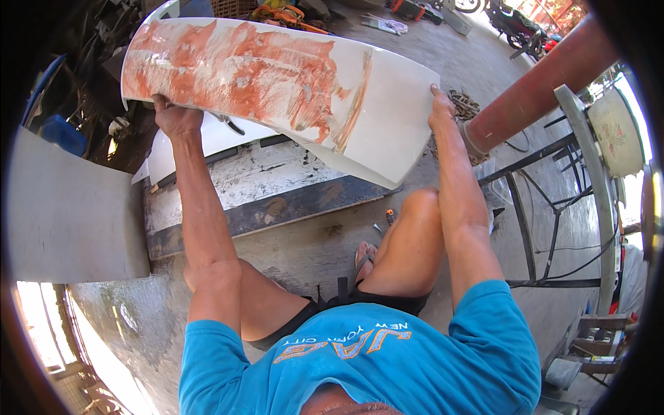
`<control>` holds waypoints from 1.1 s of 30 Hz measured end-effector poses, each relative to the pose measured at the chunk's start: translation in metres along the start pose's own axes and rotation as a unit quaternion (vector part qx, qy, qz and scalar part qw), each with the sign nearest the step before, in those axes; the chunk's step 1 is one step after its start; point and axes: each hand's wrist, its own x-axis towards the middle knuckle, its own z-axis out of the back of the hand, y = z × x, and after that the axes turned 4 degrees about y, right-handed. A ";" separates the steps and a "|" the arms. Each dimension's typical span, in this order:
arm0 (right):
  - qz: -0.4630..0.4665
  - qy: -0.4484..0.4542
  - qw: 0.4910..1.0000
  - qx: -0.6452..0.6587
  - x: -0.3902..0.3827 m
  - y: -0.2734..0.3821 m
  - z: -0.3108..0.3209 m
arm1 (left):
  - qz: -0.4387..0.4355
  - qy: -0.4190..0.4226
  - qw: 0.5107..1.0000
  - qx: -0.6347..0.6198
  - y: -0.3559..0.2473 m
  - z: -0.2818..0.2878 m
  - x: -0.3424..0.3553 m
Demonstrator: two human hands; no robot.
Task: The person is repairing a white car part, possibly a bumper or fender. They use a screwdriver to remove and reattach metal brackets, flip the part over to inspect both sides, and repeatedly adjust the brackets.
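Note:
A long white body panel (387,104), curved and smeared with patches of reddish-orange filler over its left and middle, is held up in front of me. At its near edge, toward the left end, my left hand (178,119) is closed on it. The fingers go under the edge and are partly hidden. My right hand (443,109) grips the right end, with the thumb on top and the other fingers mostly out of sight. Below the panel stands a low, paint-marked bench (290,173). Another white piece (166,155) lies on it, partly covered by the panel.
A thick red post (546,79) leans in at the right, with a rusty chain (463,104) at its foot. Nearer is a dark metal frame (529,228). A large grey sheet (72,207) stands at left. An orange-and-black tool (391,216) lies by my foot. A motorcycle (515,29) is far right.

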 end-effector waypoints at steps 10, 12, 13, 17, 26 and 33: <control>-0.123 0.023 0.990 -0.064 0.039 -0.032 0.022 | 0.025 0.182 0.970 -0.158 -0.013 -0.033 -0.006; -0.143 0.026 0.988 -0.052 0.018 -0.032 0.005 | 0.135 0.353 0.859 -0.346 -0.028 -0.005 0.010; -0.153 0.033 0.987 -0.040 0.009 -0.028 0.006 | 0.130 0.357 0.858 -0.346 -0.024 -0.003 0.012; -0.148 0.040 0.987 -0.039 -0.022 -0.019 -0.005 | 0.079 0.301 0.912 -0.268 -0.027 -0.022 0.000; -0.167 0.141 0.975 -0.030 0.083 -0.052 0.036 | 0.113 0.385 0.842 -0.361 -0.025 -0.029 0.002; -0.160 0.114 0.980 -0.035 0.037 -0.044 0.014 | -0.060 0.149 0.985 -0.066 -0.029 -0.050 -0.017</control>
